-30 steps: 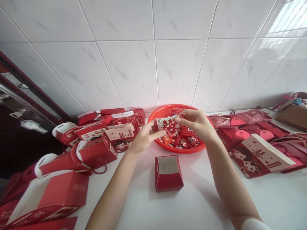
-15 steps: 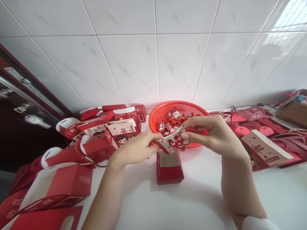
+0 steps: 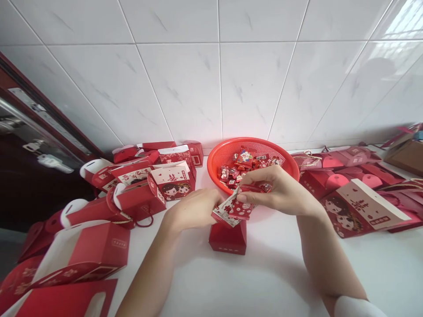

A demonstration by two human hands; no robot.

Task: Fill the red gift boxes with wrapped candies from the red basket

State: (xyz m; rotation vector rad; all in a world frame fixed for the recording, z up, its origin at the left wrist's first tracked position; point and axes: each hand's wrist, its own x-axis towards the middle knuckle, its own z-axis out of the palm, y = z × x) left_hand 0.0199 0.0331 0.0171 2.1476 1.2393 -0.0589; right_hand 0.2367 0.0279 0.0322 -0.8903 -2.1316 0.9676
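- One white marble-look tiled wall (image 3: 211, 88) rises behind the scene, a window's glare at its top right corner.
- One white surface (image 3: 231, 281) carries everything below.
- One dark door (image 3: 29, 193) with a metal lock plate stands at far left.
- Two heaps of red wedding gift boxes flank the work. The left heap (image 3: 99, 259) shows at least eight, overlapping; the right heap (image 3: 360, 209) shows at least five, mostly lying flat. The exact counts are hidden.
- One brown cardboard carton (image 3: 405, 156) sits at the far right edge.
- One round red plastic basket (image 3: 231, 152) stands against the wall, between the heaps.
- The left hand (image 3: 190, 211) has its fingers pressed against the lower left end of the folded box.
- The right hand (image 3: 277, 189) pinches the box's upper edge between thumb and fingers, so both hands are clamped on one object.
- One red-and-white folded paper box (image 3: 233, 207) is held in the air in front of the basket, its long axis tilted, its tip pointing up and to the right.
- One upright red box (image 3: 228, 237) stands on the surface directly below it; whether they touch cannot be told.
- Wrapped red sweets (image 3: 246, 156), more than a dozen visible, fill the basket's bottom.
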